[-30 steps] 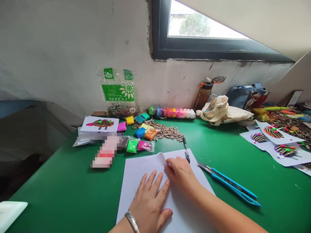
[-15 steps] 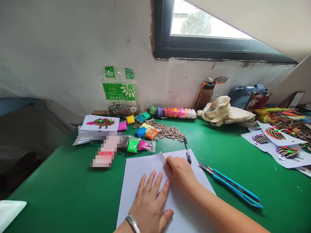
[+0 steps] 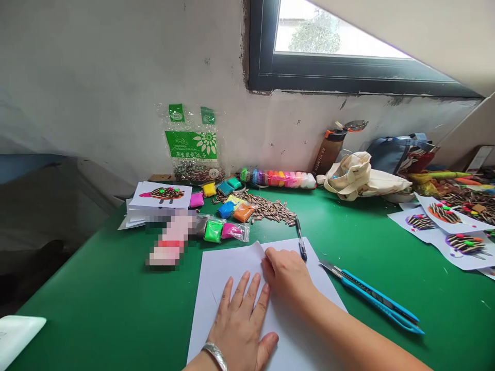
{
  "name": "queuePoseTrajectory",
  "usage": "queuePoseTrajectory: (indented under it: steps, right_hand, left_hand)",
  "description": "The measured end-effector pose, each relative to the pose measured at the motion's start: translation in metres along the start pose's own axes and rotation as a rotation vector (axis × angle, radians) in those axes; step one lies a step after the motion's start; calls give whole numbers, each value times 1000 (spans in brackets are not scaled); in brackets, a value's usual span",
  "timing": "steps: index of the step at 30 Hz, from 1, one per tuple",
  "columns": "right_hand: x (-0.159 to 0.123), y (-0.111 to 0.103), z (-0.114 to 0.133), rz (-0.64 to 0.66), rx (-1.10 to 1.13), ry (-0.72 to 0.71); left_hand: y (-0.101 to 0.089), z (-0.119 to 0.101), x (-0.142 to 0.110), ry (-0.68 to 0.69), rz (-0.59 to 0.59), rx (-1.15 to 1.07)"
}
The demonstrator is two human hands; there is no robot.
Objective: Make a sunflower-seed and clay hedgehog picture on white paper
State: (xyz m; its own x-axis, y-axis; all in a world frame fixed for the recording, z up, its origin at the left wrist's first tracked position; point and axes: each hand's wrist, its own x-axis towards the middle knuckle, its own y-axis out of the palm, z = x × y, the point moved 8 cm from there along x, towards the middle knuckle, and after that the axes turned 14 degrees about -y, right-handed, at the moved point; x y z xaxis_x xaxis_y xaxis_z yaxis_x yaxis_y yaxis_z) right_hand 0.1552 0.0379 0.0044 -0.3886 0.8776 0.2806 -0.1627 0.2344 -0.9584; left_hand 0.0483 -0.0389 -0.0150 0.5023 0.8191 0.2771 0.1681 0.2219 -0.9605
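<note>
A pixelated patch [image 3: 170, 239] on the table [image 3: 96, 273] hides something left of the paper; can't make it out. Left hand [image 3: 240, 322], bangle [image 3: 214, 356] on wrist, lies flat, fingers spread, on the white paper sheet [image 3: 220, 278] near the table's front edge; wrist cut off by frame. Right hand [image 3: 288, 275] curled at the sheet's raised fold [image 3: 255, 252], pinch unclear. Pen [image 3: 300, 242] at the sheet's far edge; blue utility knife [image 3: 371, 299] right of the sheet, apart.
</note>
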Motion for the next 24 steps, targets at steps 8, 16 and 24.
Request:
queuePoseTrajectory:
  steps: [8, 16, 24]
  right_hand:
    - [-2, -10, 0, -78, 4, -52]
    - [-11, -19, 63, 49, 447, -474]
    - [-7, -3, 60, 309, 516, -332]
  left_hand:
    - [5, 0, -2, -19, 49, 13]
    - [-9, -9, 9, -37, 18, 7]
    - [-21, -11, 16, -3, 99, -14]
